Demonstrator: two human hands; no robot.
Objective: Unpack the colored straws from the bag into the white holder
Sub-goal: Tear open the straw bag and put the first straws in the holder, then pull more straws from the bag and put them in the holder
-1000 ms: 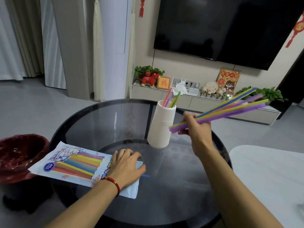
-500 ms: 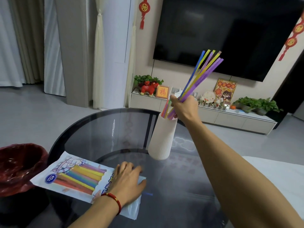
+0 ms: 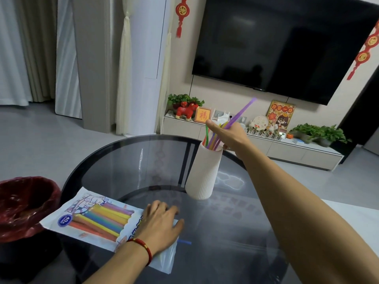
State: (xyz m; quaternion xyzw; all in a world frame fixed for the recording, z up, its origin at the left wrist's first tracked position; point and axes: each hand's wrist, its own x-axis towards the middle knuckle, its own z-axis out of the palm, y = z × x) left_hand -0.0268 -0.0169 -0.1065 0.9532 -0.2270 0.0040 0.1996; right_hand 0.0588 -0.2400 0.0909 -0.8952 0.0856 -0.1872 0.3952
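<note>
A white ribbed holder (image 3: 202,174) stands on the round glass table (image 3: 123,160) with several colored straws (image 3: 212,138) sticking out of its mouth. My right hand (image 3: 229,134) is just above the holder's rim and grips the straws; one purple straw (image 3: 243,111) rises above my fist. The straw bag (image 3: 98,218) lies flat at the table's near left, printed with colored straws. My left hand (image 3: 162,220) rests flat on the bag's open end. A blue straw tip (image 3: 184,241) pokes out from the bag by my left hand.
A dark red bin (image 3: 22,206) sits at the left beside the table. A white surface (image 3: 359,224) lies to the right. Behind are a low TV cabinet (image 3: 287,148) with ornaments and plants, and a wall TV.
My right hand has lowered the bundle of straws into the holder, so most of their length is now inside. The left hand has stayed on the bag.
</note>
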